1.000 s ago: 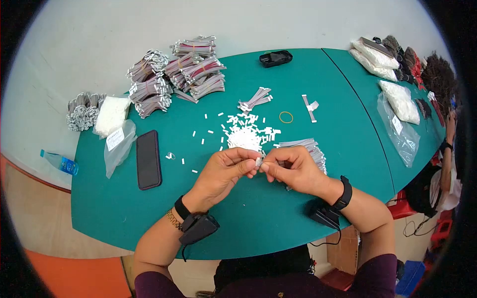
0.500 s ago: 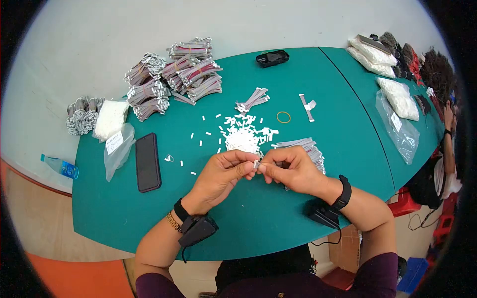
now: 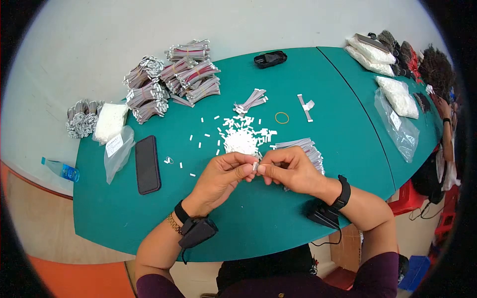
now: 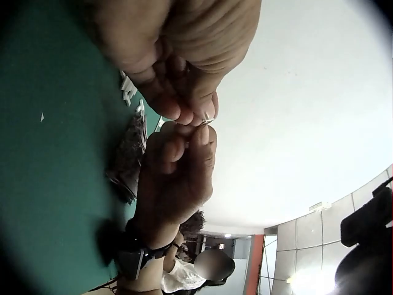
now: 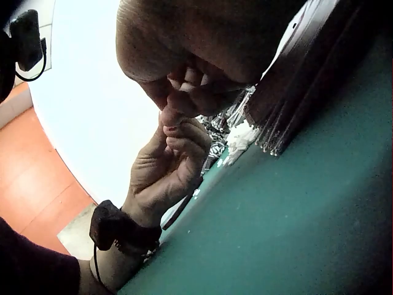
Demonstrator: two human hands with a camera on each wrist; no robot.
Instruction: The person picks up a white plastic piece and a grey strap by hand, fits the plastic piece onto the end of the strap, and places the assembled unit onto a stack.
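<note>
Both hands (image 3: 218,180) (image 3: 297,171) pinch one white piece (image 3: 255,167), long axis toward wall (image 3: 278,25)

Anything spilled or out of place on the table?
Yes: several small white pieces lie scattered between the main pile and the phone. One ribbon cable also lies apart, a white scrap at its middle.

Tabletop (image 3: 223,218): matt green, smooth. Phone (image 3: 148,164) left of the white pieces (image 3: 240,142) — glossy dark screen. Bag (image 3: 119,152) beyond the phone — clear, wrinkled plastic; bottle (image 3: 63,170) left of the phone, see-through plastic. Bracelet (image 3: 174,223) nearer than the phone: shiny gold-coloured metal look. Sleeve (image 3: 373,278): matt purple cloth.
</note>
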